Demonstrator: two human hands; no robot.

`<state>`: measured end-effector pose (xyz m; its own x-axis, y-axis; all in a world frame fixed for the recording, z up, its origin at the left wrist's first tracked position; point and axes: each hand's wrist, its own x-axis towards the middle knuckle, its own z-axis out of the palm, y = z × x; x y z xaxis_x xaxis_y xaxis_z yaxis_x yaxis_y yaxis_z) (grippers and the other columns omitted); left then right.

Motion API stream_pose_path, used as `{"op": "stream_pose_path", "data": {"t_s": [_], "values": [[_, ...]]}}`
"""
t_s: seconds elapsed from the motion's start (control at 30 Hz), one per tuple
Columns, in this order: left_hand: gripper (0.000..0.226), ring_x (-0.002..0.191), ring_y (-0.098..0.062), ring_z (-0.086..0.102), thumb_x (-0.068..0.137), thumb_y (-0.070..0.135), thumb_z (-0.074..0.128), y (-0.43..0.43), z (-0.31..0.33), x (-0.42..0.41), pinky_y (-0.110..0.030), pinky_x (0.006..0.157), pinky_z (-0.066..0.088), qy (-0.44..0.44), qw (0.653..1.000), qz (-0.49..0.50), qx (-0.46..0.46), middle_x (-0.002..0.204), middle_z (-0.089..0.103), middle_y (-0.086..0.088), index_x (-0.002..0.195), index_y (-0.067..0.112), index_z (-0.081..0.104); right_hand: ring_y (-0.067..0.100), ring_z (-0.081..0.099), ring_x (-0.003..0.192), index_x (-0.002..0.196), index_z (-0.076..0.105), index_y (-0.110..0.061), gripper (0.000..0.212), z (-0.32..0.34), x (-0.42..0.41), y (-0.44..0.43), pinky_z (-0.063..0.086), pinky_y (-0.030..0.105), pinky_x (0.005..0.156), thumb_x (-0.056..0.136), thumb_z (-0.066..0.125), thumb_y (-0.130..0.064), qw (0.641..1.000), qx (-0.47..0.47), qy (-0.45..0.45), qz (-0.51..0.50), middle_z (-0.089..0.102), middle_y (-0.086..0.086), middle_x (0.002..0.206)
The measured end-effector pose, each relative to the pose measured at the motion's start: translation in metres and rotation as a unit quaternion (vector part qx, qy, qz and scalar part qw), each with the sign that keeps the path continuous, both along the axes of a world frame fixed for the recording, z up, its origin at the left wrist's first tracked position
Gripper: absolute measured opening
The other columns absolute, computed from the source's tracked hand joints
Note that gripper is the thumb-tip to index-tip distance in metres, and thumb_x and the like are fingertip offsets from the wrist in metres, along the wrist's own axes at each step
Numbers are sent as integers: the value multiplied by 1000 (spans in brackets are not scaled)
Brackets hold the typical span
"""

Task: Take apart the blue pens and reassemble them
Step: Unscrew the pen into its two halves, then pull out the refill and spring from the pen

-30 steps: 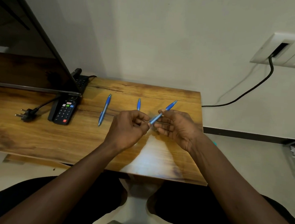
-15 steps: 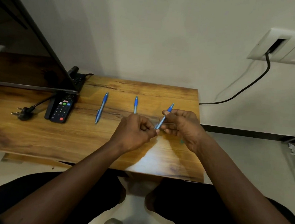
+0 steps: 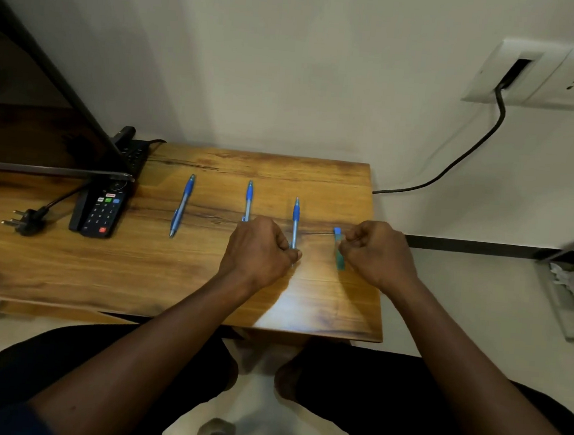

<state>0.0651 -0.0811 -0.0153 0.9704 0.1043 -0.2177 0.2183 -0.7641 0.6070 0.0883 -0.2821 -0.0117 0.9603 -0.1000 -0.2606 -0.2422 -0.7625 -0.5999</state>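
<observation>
Three blue pens are on the wooden table (image 3: pixel 69 262). One whole pen (image 3: pixel 181 205) lies left of centre. A second pen (image 3: pixel 248 198) lies in the middle, its near end hidden behind my left hand (image 3: pixel 259 249). That hand grips the near end of a third pen's barrel (image 3: pixel 295 223), which points away from me. My right hand (image 3: pixel 378 255) is apart from it, to the right. It pinches a thin refill (image 3: pixel 318 233) that sticks out leftward, and a short blue-green pen part (image 3: pixel 339 252) shows at its fingers.
A black remote (image 3: pixel 102 209) lies at the left under a screen's edge (image 3: pixel 52 169), with a loose plug (image 3: pixel 24 220) beside it. A cable (image 3: pixel 454 165) runs from the wall socket (image 3: pixel 530 75) past the table's right edge. My knees are below the table's near edge.
My hands held one pen together above the table; now they have drawn apart. The left keeps the barrel, the right has moved right with the refill and a short part.
</observation>
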Motion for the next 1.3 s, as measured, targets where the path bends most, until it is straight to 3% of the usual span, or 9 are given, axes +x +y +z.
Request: {"op": "stream_pose_path", "data": {"t_s": [0.17, 0.37, 0.53, 0.63, 0.8, 0.9, 1.0, 1.13, 1.3], "values": [[24, 63, -3, 72, 79, 39, 90, -3, -4, 2, -36, 79, 63, 17, 999, 2, 31, 61, 73, 7, 72, 21, 77, 18, 62, 97, 119, 64, -16, 39, -4, -6, 14, 49, 30, 76, 87, 79, -33, 994, -102, -29, 31, 67, 2, 108], [28, 60, -3, 71, 78, 44, 90, -1, -4, 5, -35, 78, 63, 21, 998, -4, 56, 59, 72, 6, 71, 20, 78, 21, 60, 101, 118, 62, -16, 36, -5, -3, 18, 54, 34, 82, 87, 79, -20, 993, -109, -37, 32, 65, 5, 111], [40, 55, -7, 69, 82, 54, 83, 1, 3, 6, -32, 68, 61, 11, 997, -15, 78, 54, 70, 3, 65, 18, 77, 24, 63, 101, 115, 64, -16, 33, -7, -1, 23, 58, 40, 85, 85, 76, -26, 990, -129, -38, 41, 66, 7, 110], [43, 56, -8, 68, 86, 58, 77, 2, 9, 8, -31, 65, 58, -2, 996, -46, 82, 56, 70, 3, 66, 19, 76, 24, 63, 99, 111, 65, -16, 27, -6, -4, 27, 56, 37, 83, 86, 74, -23, 988, -140, -51, 51, 67, 7, 108], [31, 86, -8, 71, 90, 46, 77, 7, 26, 11, -30, 77, 58, -17, 996, -84, 11, 93, 78, 6, 108, 21, 76, 17, 66, 94, 110, 72, -20, 27, 9, -13, 32, 58, 35, 80, 83, 78, -22, 995, -78, -49, 42, 72, -1, 103], [30, 90, -8, 74, 93, 37, 77, 6, 33, 10, -33, 85, 62, -29, 993, -77, -89, 98, 78, 7, 120, 22, 75, 9, 69, 80, 101, 77, -23, 20, 27, -18, 33, 61, 37, 77, 82, 77, -20, 998, 29, -44, 25, 75, -10, 85], [18, 79, -10, 78, 96, 22, 76, 6, 39, 11, -39, 83, 66, -40, 977, -66, -199, 88, 80, 2, 113, 17, 78, 11, 72, 73, 88, 77, -25, 15, 45, -22, 37, 63, 43, 75, 83, 71, -12, 992, 117, -41, 25, 74, -7, 74], [11, 82, -22, 80, 94, 13, 78, 10, 47, 12, -44, 82, 67, -28, 952, -37, -303, 83, 80, -10, 103, 8, 79, 18, 74, 77, 88, 75, -26, 10, 54, -18, 37, 62, 50, 76, 84, 72, -18, 986, 158, -35, 27, 75, -4, 77], [10, 81, -25, 81, 94, 9, 78, 16, 50, 15, -38, 77, 66, -12, 945, -28, -326, 83, 80, -14, 102, 4, 76, 15, 75, 82, 92, 74, -27, 7, 45, -13, 34, 62, 51, 82, 87, 80, -26, 979, 196, -35, 52, 77, -4, 83]]}}
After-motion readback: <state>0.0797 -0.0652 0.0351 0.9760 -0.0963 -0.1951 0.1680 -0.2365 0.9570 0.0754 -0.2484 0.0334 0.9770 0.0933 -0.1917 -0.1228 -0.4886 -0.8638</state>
